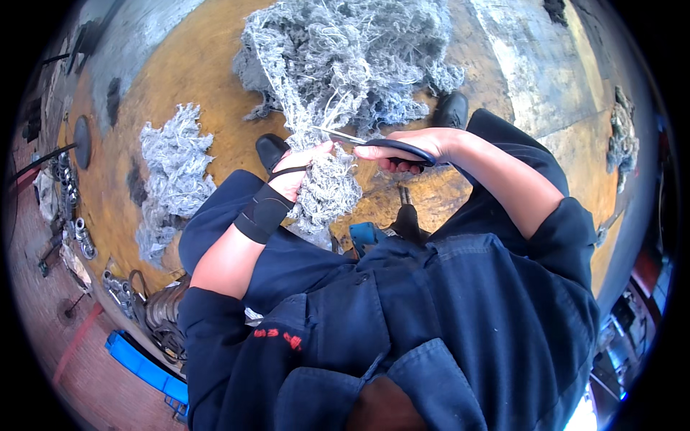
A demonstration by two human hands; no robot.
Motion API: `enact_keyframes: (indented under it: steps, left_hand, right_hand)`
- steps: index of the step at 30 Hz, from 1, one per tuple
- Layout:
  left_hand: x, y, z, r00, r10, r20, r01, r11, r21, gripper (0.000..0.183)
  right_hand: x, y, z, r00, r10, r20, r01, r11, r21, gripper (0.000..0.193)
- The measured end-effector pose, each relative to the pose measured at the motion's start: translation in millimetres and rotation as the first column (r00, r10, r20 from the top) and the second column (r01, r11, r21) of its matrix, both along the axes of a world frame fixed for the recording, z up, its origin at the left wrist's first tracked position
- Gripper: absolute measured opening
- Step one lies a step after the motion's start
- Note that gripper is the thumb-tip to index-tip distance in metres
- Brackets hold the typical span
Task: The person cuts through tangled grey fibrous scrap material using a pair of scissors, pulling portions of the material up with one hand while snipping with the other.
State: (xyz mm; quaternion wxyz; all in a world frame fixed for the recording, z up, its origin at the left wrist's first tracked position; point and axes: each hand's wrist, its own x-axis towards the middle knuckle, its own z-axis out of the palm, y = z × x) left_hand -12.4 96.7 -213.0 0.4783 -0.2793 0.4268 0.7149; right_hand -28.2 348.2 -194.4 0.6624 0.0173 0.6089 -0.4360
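My left hand (298, 169), with a black wrist brace (264, 214) on it, grips a bunch of tangled grey yarn (327, 188). The bunch hangs down on the right of that hand, and strands run from it up to a large grey heap of yarn (345, 57). My right hand (413, 147) is closed round the dark handles of a pair of scissors (399, 146). The scissor blades point left, across the strands just above my left hand. They look slightly apart, but I cannot tell whether they touch the yarn.
A smaller pile of grey yarn (176, 165) lies to the left on the worn yellow-brown surface (230, 136). My black shoes (451, 110) rest by the big heap. Metal parts (83, 237) line the left edge, near a blue plastic crate (147, 366). More yarn (622, 140) lies far right.
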Motion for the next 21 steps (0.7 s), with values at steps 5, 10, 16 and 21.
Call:
enact_keyframes:
  steps: [5, 10, 16, 21]
  left_hand:
    - [1, -13, -8, 1.0, 0.015, 0.016, -0.015, 1.0, -0.01, 0.021]
    - [1, -14, -5, 1.0, 0.011, 0.029, -0.011, 1.0, 0.011, 0.019]
    - [4, -10, -3, 0.999, 0.026, -0.019, -0.026, 0.999, -0.029, 0.02]
    - [4, -2, 1, 0.992, 0.065, -0.108, -0.075, 0.993, -0.091, 0.022]
  right_hand:
    - [-7, 15, -1, 0.979, 0.149, -0.142, -0.135, 0.985, 0.104, 0.071]
    - [-8, 24, 2, 0.995, 0.097, -0.039, -0.095, 0.994, 0.044, 0.074]
    - [-2, 6, 2, 0.996, 0.002, 0.091, -0.001, 1.0, -0.009, 0.078]
    - [-2, -9, 4, 0.992, -0.077, 0.096, 0.081, 0.996, -0.04, 0.072]
